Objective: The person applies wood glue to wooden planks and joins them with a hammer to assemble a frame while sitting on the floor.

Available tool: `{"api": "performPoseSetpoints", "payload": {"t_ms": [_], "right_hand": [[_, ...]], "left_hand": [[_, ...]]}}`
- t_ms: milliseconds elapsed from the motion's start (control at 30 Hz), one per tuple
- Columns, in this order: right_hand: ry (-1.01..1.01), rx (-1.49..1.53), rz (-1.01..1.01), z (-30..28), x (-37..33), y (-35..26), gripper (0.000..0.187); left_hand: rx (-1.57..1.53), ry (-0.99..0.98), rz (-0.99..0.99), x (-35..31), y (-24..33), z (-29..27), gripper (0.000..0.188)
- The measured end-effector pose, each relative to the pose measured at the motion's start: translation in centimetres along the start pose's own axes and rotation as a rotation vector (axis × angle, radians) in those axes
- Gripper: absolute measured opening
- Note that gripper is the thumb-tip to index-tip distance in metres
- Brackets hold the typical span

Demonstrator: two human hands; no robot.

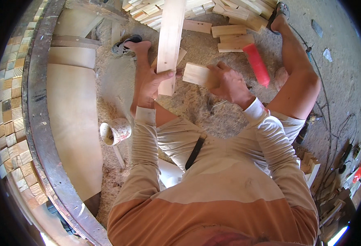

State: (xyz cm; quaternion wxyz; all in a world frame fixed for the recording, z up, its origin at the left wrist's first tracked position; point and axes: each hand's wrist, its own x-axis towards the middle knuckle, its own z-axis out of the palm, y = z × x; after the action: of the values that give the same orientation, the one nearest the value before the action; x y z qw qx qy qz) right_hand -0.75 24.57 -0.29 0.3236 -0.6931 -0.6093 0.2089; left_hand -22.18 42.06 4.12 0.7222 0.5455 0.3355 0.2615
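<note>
A long pale wooden board (171, 39) stretches away from me, with my left hand (152, 84) closed round its near end, the thumb lying across the top face. To the right, my right hand (231, 84) grips a short wooden block (197, 75), its free end pointing left toward the board. A small gap shows between block and board. Beyond my right hand a red plastic bottle (256, 65) lies on the dusty floor. The fingers under the board and behind the block are partly hidden.
Stacked wood pieces (147, 12) lie at the far side, with loose short planks (234, 39) before them. A bucket (115, 131) stands left of my left forearm. A dark-edged workbench (45, 123) bounds the left. Cables (326, 106) run over the floor at right.
</note>
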Motion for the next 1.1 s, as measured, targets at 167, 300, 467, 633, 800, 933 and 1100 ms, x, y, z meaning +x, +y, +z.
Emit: {"api": "performPoseSetpoints", "payload": {"t_ms": [167,300,467,633,800,933,1100], "right_hand": [[-0.053,-0.013,0.081,-0.9,0.4,-0.7,0.068],[-0.034,-0.003,0.051,0.0,1.0,-1.8,0.069],[0.039,-0.008,0.001,0.4,0.3,-1.1,0.066],[0.021,0.0,0.049,0.4,0.3,-1.1,0.065],[0.049,0.014,0.038,0.9,0.2,-0.5,0.065],[0.024,0.004,0.077,0.6,0.1,-0.6,0.065],[0.011,0.015,0.075,0.5,0.1,-0.9,0.066]], "left_hand": [[0.023,0.002,0.057,0.0,0.0,0.0,0.072],[0.13,-0.044,0.071,-0.3,-0.4,0.3,0.063],[0.189,-0.061,0.096,-0.3,0.0,1.7,0.05],[0.204,-0.046,-0.025,-0.1,-0.5,1.4,0.054],[0.217,-0.04,-0.18,0.2,-1.5,0.1,0.055],[0.276,-0.062,0.053,-0.1,0.2,2.7,0.052],[0.248,-0.042,0.019,-0.2,0.7,3.2,0.1]]}}
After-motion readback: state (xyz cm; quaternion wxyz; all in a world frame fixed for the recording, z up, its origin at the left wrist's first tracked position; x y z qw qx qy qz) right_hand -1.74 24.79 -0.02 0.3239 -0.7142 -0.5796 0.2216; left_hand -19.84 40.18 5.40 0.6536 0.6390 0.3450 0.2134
